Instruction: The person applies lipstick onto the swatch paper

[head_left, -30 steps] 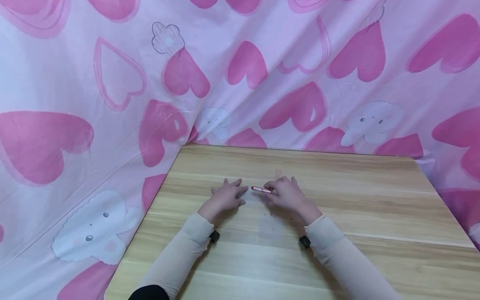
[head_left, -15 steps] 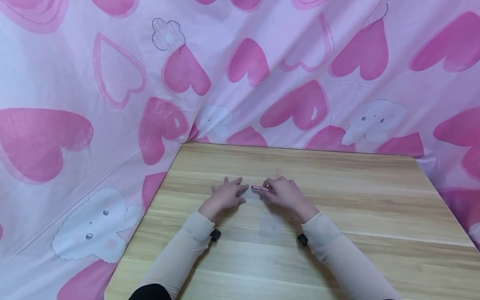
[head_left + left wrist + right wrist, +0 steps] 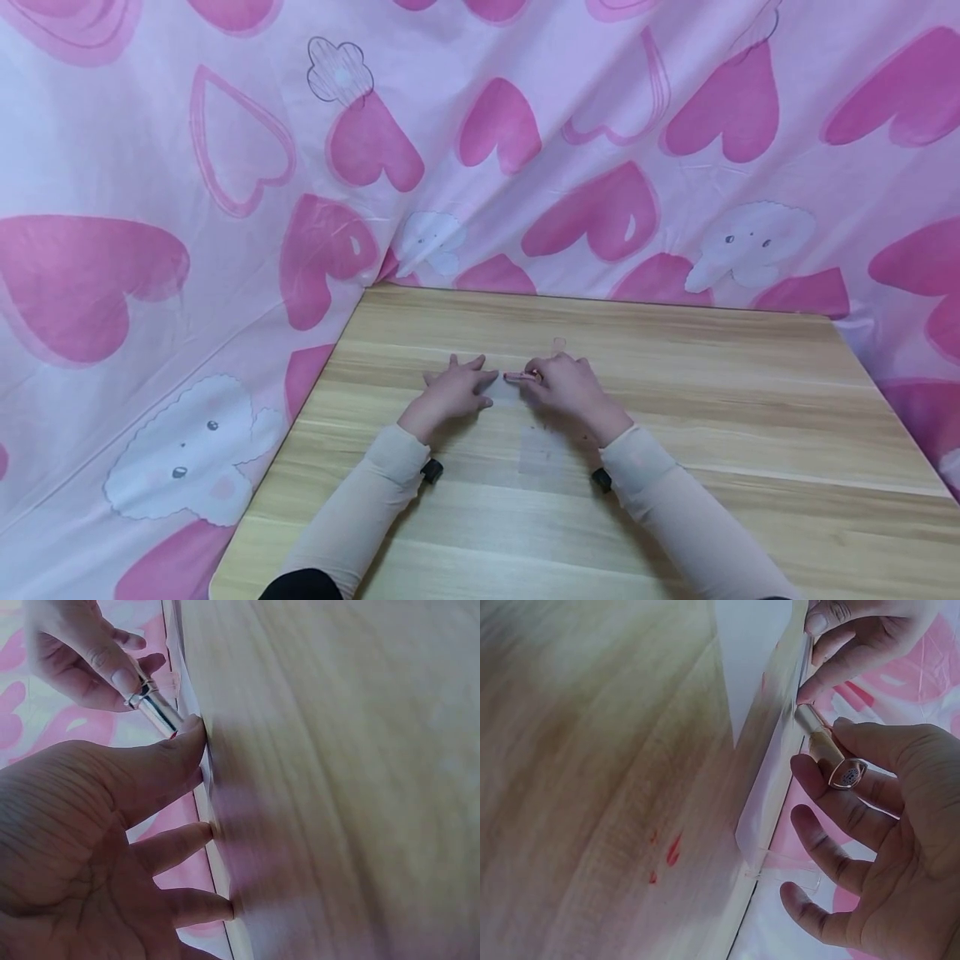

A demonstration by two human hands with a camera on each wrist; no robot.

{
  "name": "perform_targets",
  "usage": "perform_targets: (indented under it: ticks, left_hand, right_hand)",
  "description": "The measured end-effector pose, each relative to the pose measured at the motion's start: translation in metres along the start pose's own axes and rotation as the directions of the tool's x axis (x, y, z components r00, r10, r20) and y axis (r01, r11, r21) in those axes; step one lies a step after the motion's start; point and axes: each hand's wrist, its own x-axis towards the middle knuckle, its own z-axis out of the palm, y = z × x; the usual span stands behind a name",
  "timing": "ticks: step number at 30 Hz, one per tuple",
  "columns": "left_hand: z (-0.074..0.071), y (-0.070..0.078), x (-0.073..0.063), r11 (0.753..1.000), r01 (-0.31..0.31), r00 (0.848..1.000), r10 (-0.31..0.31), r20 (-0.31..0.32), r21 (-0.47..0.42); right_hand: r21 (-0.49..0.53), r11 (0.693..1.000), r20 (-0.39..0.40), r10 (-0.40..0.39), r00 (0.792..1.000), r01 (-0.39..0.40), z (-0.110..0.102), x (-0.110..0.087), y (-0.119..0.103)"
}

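My right hand (image 3: 570,385) pinches a lipstick (image 3: 519,377) between thumb and fingers. Its red tip points left, low over a thin white sheet of paper (image 3: 510,396). In the right wrist view the metallic lipstick tube (image 3: 825,745) shows its labelled base toward the palm, with the other fingers loosely bent. Fingers spread, my left hand (image 3: 450,392) rests its fingertips on the table and the sheet's left side. The left wrist view shows the left thumb (image 3: 169,754) close to the lipstick's tip; whether they touch I cannot tell.
A second pale, see-through sheet (image 3: 540,457) lies nearer on the wooden table (image 3: 712,375). Small red smears (image 3: 673,849) mark the surface by the right hand. A clear cap-like piece (image 3: 558,343) lies beyond that hand. Heart-print cloth (image 3: 480,167) hangs along the table's back and left.
Over the last second the right hand has shifted slightly left, and the lipstick has turned a little in its fingers. My left hand stays in place.
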Motion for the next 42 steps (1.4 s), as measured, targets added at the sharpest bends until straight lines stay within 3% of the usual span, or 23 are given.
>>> perform_targets:
  ticks: [14,42]
  left_hand:
    - [0.002,0.0,0.0,1.0,0.018,1.0,-0.018,0.001,0.005]
    - [0.001,0.001,0.001,1.0,0.007,1.0,-0.007,-0.006,0.003]
  right_hand:
    - [-0.023,0.999,0.003,-0.029,1.0,0.029,-0.001,-0.002,-0.004]
    - [-0.027,0.997,0.111,-0.07,0.991,0.073,-0.009,-0.005,-0.015]
